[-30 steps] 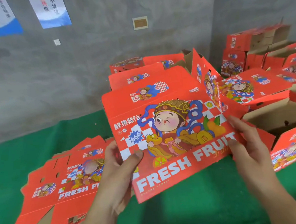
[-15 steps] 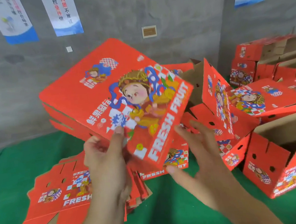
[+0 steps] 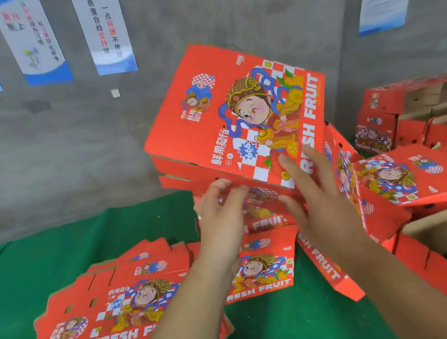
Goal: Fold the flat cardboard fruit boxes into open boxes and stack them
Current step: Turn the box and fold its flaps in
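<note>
We have just one camera. It sits on the person's head and looks forward and a little down. We are very close to the two arms reaching out from the bottom. Farther off we see the green floor (image 3: 62, 269) and the gray wall (image 3: 228, 17).

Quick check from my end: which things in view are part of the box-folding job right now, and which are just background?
Job:
- raised box, gripped at its lower edge by the left hand, right hand on its printed face
- flat boxes piled on the green mat
- folded boxes heaped at right

Background:
- wall posters
- grey wall
</note>
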Available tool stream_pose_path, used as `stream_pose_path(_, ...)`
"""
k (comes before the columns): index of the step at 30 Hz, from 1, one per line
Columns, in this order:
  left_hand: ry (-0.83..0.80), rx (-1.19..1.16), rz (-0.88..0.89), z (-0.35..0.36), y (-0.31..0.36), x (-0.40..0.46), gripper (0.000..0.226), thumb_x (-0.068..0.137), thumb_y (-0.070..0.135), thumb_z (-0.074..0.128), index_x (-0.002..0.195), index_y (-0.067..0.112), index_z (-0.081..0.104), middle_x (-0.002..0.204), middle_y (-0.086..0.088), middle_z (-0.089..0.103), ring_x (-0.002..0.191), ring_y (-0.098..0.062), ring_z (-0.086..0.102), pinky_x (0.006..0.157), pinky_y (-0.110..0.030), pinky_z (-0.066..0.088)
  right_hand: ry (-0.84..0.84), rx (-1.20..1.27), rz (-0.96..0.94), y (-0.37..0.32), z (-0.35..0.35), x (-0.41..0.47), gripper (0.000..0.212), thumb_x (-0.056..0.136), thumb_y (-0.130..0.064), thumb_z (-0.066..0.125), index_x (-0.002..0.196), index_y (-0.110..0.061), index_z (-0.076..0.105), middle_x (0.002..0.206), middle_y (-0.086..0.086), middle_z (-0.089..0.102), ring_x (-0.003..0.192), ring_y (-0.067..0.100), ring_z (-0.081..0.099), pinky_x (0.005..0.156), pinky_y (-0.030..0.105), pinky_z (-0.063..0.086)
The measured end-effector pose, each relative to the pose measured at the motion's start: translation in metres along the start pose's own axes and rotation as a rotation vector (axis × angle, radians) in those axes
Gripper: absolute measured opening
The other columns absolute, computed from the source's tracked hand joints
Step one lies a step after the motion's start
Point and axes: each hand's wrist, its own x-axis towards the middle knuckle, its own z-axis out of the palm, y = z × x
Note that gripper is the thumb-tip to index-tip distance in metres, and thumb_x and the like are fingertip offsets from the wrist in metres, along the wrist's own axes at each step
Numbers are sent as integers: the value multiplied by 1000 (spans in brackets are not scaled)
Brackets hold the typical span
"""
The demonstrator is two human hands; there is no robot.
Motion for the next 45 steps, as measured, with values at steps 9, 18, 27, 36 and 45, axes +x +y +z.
stream_pose_path(9,-331,305,28,38,16,93,26,102,23,60,126,29,69,113,13,76,104,-7,72,79,-12,50,-196,-88,469,86,22,111,72,98,-6,54,163,-21,25,165,28,5,150,49,18,124,48,21)
stream_pose_path(18,-284,243,40,41,-43,94,24,101,6,57,107,25,71,97,17,74,90,2,65,84,-21,49,-61,-69,497,43,70,74,79,94,-10,55,164,-23,20,170,15,11,157,36,10,127,52,9)
stream_pose_path(27,-119,194,-56,-10,-97,44,30,99,0,51,109,20,71,99,9,78,92,-6,72,78,-17,54,-233,-26,473,-27,135,-23,67,96,-39,53,155,-48,23,169,-11,15,153,16,16,118,38,13)
stream_pose_path(36,200,43,-321,-89,-141,0,31,96,10,61,101,38,73,117,-4,71,118,-31,65,106,-51,50,-234,393,616,-70,157,-86,69,84,-19,58,151,-23,44,153,-6,45,143,15,40,119,47,33)
stream_pose_path(45,75,-19,-186,-69,-102,0,29,99,7,60,113,31,67,118,10,69,93,6,68,69,-9,51,258,493,656,-42,106,-46,82,81,-17,57,155,-34,26,149,3,23,139,29,38,113,58,38)
